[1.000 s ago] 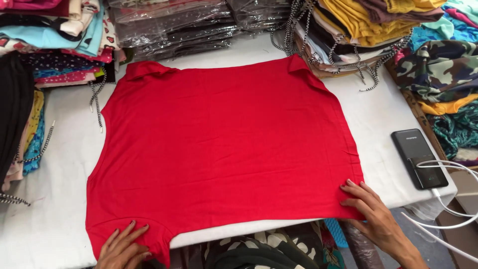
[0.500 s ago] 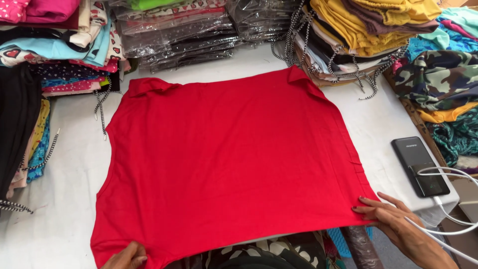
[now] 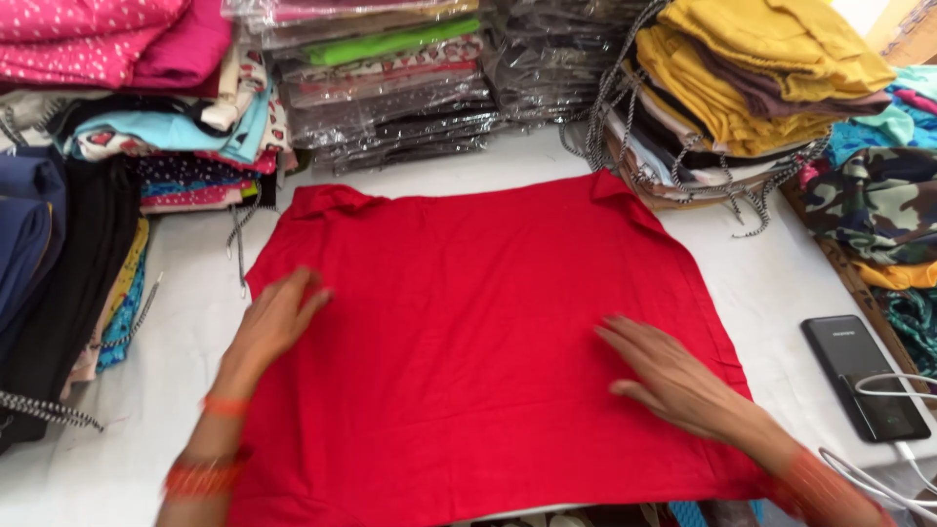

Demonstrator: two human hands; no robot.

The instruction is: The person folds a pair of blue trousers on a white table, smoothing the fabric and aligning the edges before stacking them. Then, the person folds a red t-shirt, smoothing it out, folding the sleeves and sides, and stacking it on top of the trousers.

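Note:
A red garment (image 3: 478,332) lies spread flat on a white table (image 3: 185,283), its far edge toward the stacked clothes. My left hand (image 3: 278,317) rests palm down on the garment's left part, fingers apart and pointing away from me. Flat on the right part lies my right hand (image 3: 669,376), fingers spread toward the middle. Neither hand grips the cloth. Orange bangles show on both wrists.
Folded clothes are piled at the left (image 3: 88,185) and right (image 3: 752,88); plastic-wrapped packs (image 3: 390,88) are stacked at the back. A camouflage pile (image 3: 878,205) stands at the right edge. A black phone (image 3: 864,376) with a white cable (image 3: 878,468) lies near my right hand.
Both hands moved from the garment's near edge up onto its middle, the left going farther up. The view has also drawn closer to the table.

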